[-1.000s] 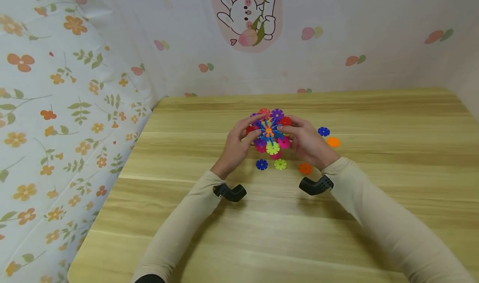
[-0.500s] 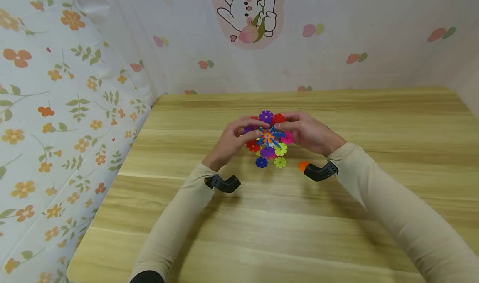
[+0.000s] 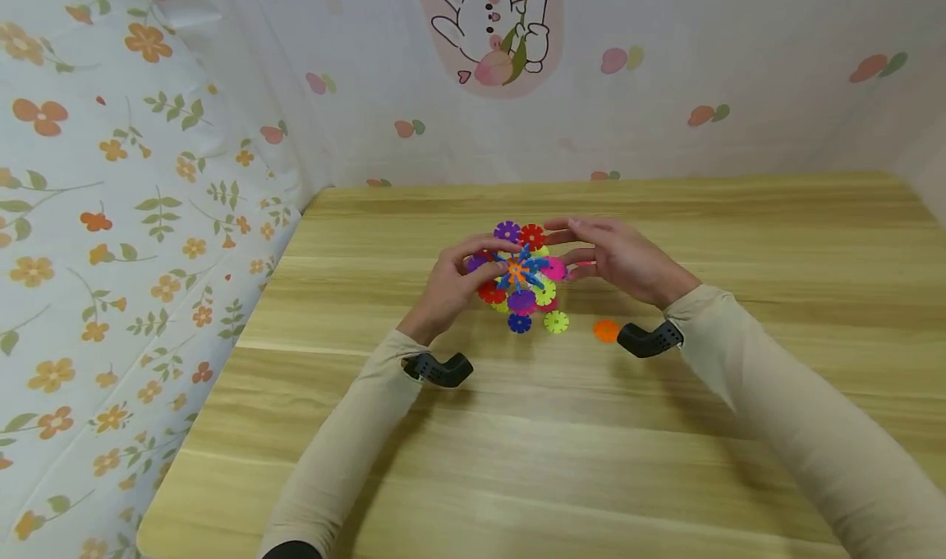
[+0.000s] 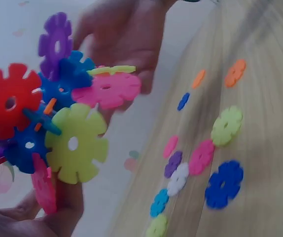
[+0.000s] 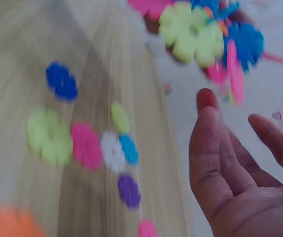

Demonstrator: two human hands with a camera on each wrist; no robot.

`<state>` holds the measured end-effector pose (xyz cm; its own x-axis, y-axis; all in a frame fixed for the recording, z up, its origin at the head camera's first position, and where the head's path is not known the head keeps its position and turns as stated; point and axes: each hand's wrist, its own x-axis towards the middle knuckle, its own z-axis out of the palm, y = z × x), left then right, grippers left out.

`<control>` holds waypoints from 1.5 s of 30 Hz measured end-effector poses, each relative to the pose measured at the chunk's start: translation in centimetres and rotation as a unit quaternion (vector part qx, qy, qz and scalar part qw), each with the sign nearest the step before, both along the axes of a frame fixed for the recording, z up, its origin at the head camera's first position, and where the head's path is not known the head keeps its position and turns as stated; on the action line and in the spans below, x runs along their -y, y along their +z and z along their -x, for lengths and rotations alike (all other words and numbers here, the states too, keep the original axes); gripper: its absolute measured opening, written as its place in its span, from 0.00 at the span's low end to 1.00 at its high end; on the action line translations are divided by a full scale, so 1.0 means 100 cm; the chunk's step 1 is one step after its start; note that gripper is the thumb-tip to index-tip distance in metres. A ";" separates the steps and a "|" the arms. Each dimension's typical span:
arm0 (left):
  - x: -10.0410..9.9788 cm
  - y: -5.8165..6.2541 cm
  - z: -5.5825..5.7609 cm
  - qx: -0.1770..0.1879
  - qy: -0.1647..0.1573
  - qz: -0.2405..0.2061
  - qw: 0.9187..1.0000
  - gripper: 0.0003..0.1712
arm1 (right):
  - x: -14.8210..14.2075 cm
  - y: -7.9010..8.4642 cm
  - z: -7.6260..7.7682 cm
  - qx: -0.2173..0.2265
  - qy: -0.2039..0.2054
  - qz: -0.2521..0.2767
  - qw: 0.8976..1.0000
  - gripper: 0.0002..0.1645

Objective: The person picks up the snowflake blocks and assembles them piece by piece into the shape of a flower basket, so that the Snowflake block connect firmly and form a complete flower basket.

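My left hand holds a cluster of interlocked plastic snowflake discs above the table, its thumb and a finger bent around the left side. Blue discs surround an orange one at the centre, with red, purple, pink and yellow-green discs jutting outward, such as a yellow-green disc in the left wrist view. My right hand hovers just right of the cluster. In the right wrist view, its fingers are spread and apart from the discs, holding nothing. Part of the left hand is hidden behind the cluster.
Loose discs lie on the wooden table: dark blue, yellow-green and orange. The left wrist view shows several more, including white and purple. A patterned cloth hangs behind the table.
My right hand has come off the cluster and shifted right, its fingers loosening. The cluster has turned and moved slightly left in my left hand. Blue and orange loose discs at right are now hidden.
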<state>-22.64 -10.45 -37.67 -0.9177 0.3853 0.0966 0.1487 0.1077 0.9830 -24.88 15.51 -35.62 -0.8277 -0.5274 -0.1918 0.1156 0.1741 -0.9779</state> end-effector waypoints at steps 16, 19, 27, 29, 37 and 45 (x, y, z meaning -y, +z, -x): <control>0.022 -0.002 -0.002 -0.001 0.083 -0.014 0.996 0.15 | 0.020 -0.044 0.019 -0.345 0.079 -0.441 0.825 0.23; 0.017 -0.005 -0.001 -0.002 0.078 -0.012 0.997 0.14 | 0.023 -0.048 0.016 -0.387 0.081 -0.471 0.789 0.19; 0.008 -0.008 0.000 0.000 0.073 -0.008 0.997 0.14 | 0.015 -0.047 0.022 -0.348 0.057 -0.403 0.844 0.08; 0.007 -0.009 0.000 -0.003 0.074 -0.008 0.997 0.14 | 0.012 -0.047 0.023 -0.338 0.051 -0.378 0.860 0.07; 0.000 -0.011 -0.002 -0.035 0.067 0.010 0.997 0.14 | -0.004 -0.039 0.009 -0.296 0.007 -0.306 0.905 0.08; -0.007 -0.018 -0.002 -0.059 0.073 0.052 0.994 0.15 | -0.005 -0.016 -0.012 -0.197 -0.076 -0.129 0.969 0.11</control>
<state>-22.40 -9.76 -39.46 -0.9492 0.2627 0.1733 0.2373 0.2359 0.9424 -23.65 16.00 -37.25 -0.9275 -0.3709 0.0462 -0.2149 0.4281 -0.8778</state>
